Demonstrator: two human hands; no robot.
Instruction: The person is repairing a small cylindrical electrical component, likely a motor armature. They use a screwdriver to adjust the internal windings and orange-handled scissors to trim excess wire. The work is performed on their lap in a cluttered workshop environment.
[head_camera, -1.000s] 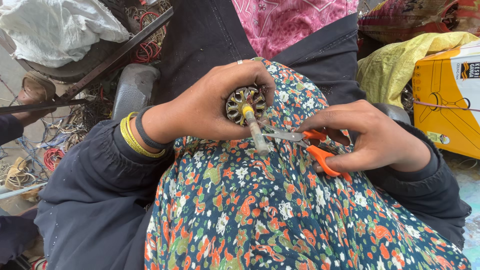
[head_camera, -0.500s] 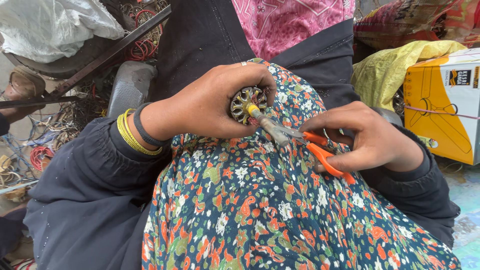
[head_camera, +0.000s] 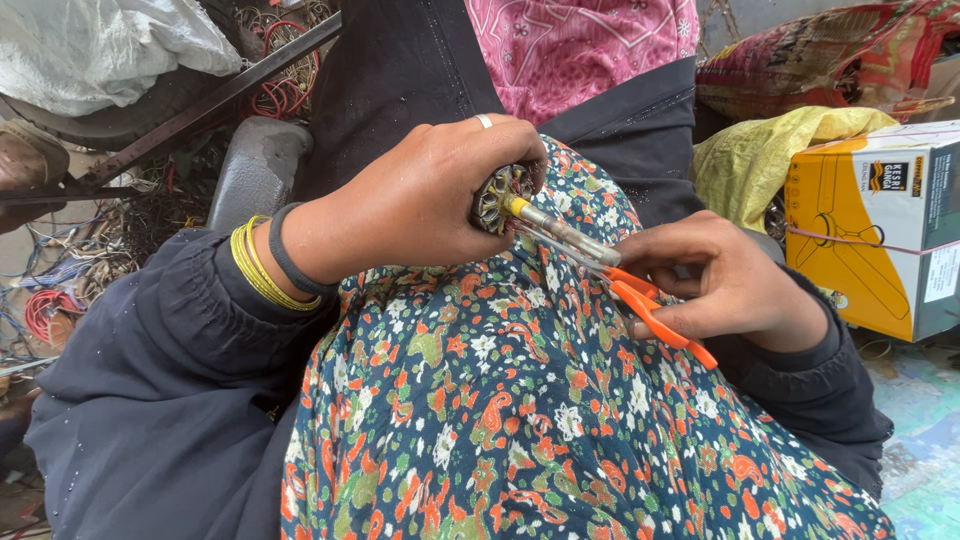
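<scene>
Two hands busy over a flowered lap. Left hand wrapped tight around a small round motor part, metal shaft jutting out toward the right. Right hand curled through orange scissors, blades nearly closed, tips against the part just beside the shaft. Yellow box well apart at right.

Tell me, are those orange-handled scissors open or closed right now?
Nearly closed, as far as shows. The scissors in the right hand have blades lying close together, reaching toward the round motor part gripped by the left hand.
</scene>
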